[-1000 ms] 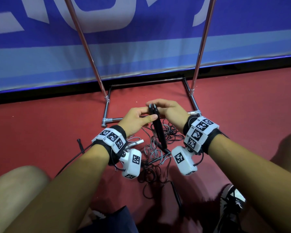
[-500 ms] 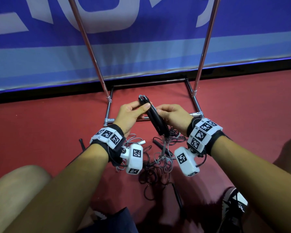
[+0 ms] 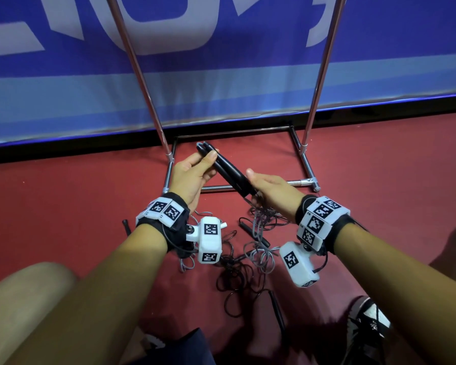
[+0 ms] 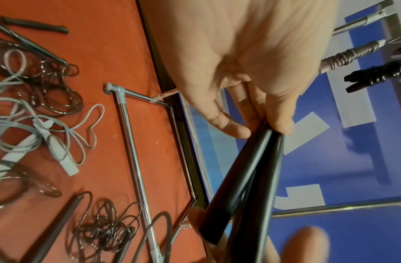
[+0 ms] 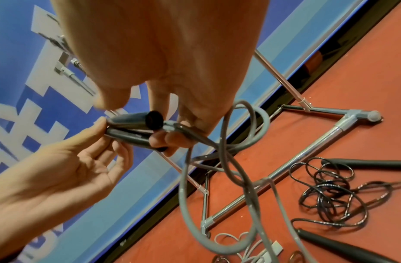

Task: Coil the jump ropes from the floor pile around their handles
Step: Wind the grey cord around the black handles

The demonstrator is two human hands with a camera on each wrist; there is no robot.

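Black and smooth, the two handles [image 3: 227,169] lie side by side as one slim, tapered pair, held in the air between my two hands and tilted, the far ends up to the left. My left hand [image 3: 192,175] pinches the far ends between the thumb and the fingertips [image 4: 282,124], the other fingers half straight. My right hand [image 3: 271,188] curls around the near ends, where the caps are round and flat in the right wrist view. From there a grey cord [image 5: 219,160], thick and rubbery, falls in loose loops to the pile [image 3: 248,248] on the floor.

In the pile I see thin black cords with a glossy, speckled surface, tangled in many small rings, and paler grey cords in wider loops. A white handle [image 4: 67,160] lies among the grey loops, and several dark handles [image 3: 277,309] lie around the tangle, matte and tapered.

The floor [image 3: 63,206] is red with a fine, dull texture. Just behind my hands stands a chrome tube rack [image 3: 308,164]; its base makes a rectangle on the floor and two shiny poles rise from it. Behind it hangs a blue banner [image 3: 221,75] with big pale letters. On the rack's upper part, in the left wrist view, hang one grey and one black coiled rope [image 4: 375,74].
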